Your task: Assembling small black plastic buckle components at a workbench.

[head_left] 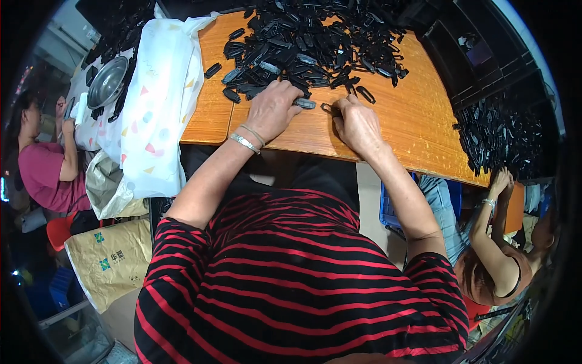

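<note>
Position: grey-faced piece (305,104) at the near edge of a heaped pile (315,42) of dark parts, low over the wood-grain counter (424,115). Black loop (328,108) just right of it, apart from it.

Left hand (274,110): thumb and index brought together, apparently pinching the left end of the grey-faced piece; remaining fingers curl toward the pile, their tips partly hidden. Right hand (360,124): fingers bent and nearly closed, seemingly on the right end of the black loop; the gap at the tips is covered. Another loose loop (366,94) lies just beyond that hand.

Handling (judged from looks): parts are probably light, stiff moulded plastic. Smooth faces may slip a little under dry fingers. The open loop, with its thin rim, is likely the more fragile; squeezing across its middle could flex it. Best hold: one rounded end, or both long edges of the grey-faced piece, keeping off the pale face. In the heap, parts overlap and may snag.

Markings: paper sack (109,285), near left, bears green-blue emblems and dark print. Plastic sheet (154,121), left, shows coloured shapes; no lettering made out. Any marks on the small parts are too fine to read.
</note>
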